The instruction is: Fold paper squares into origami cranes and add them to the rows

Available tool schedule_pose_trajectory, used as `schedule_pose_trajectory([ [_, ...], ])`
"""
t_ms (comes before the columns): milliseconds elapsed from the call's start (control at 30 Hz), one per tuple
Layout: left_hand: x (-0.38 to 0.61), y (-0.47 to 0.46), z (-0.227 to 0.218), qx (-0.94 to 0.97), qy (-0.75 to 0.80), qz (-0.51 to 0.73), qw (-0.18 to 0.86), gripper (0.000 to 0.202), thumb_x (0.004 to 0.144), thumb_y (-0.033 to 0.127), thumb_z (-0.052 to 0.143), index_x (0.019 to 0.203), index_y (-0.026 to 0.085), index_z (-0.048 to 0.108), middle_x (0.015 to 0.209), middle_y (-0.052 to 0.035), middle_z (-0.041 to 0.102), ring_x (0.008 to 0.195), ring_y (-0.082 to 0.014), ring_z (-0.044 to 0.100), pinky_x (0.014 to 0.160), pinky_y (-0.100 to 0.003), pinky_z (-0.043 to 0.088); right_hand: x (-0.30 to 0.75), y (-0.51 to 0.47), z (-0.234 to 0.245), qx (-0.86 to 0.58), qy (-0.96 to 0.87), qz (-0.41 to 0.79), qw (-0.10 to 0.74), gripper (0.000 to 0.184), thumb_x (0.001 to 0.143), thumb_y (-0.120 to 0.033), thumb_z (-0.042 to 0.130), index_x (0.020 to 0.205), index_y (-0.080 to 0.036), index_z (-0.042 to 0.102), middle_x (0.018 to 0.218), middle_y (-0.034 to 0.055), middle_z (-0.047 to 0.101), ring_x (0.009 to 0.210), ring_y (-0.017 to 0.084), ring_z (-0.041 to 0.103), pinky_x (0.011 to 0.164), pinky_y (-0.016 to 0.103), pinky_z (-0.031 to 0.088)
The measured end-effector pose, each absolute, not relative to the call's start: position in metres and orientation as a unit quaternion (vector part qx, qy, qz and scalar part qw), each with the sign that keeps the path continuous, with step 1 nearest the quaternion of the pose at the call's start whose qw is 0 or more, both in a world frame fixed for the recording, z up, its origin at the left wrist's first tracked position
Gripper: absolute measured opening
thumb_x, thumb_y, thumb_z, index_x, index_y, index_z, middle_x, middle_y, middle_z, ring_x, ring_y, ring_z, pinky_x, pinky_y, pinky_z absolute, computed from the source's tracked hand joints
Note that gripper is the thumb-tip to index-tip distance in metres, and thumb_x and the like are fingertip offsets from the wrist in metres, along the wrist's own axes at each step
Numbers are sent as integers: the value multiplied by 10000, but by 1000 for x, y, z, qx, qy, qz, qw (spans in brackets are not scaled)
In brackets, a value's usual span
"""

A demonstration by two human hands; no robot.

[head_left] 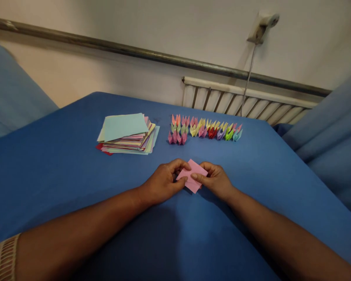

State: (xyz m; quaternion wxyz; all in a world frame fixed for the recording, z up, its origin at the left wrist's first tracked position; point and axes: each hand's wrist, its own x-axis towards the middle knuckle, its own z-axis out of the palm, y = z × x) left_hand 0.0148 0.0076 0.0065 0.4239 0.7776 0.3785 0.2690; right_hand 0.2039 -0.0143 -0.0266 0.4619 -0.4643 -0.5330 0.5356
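Observation:
A small pink folded paper (196, 168) is held between both hands, above the blue tabletop, one corner pointing away from me. My left hand (166, 177) grips its left corner, with the thumb on the face of the paper and the index finger along the upper left edge. On the other side, my right hand (218, 179) pinches the right corner, thumb lying on top and fingers behind. The undersides of the paper and the fingertips behind it are hidden.
Behind my left hand lies an uneven stack of coloured paper sheets (124, 127), light blue on top. Rows of small folded paper cranes (203, 130) in several colours stand beyond my hands on the blue table (128, 171). A radiator (216, 99) and blue curtains (339, 128) border the table.

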Motion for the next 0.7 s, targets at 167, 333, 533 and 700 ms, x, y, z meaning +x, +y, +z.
schedule_pose_trajectory([
  [167,16,8,7,755,379,297,445,267,764,210,586,1027,172,564,817,-1,644,657,-109,579,596,-219,440,204,-16,-21,-468,-539,552,431,329,705,-461,721,672,-158,598,483,-46,540,395,73,452,414,207,335],
  [333,20,10,4,646,389,350,555,413,734,286,668,1102,165,523,812,-2,653,688,-123,612,642,-238,465,203,-18,-17,-489,-511,538,459,317,742,-457,692,695,-154,610,458,-45,542,393,76,458,426,206,338],
  [533,19,14,3,597,420,331,598,256,754,390,656,762,147,578,580,39,556,513,-77,489,508,-199,366,203,-18,-14,-495,-492,525,487,303,736,-443,703,770,-149,639,530,-28,589,418,86,497,434,214,377],
  [700,14,19,3,595,401,328,614,288,806,423,598,724,150,560,575,23,561,522,-88,497,527,-218,386,203,-17,-12,-460,-513,556,464,294,742,-437,701,758,-149,646,542,-29,587,399,69,469,413,208,370],
])
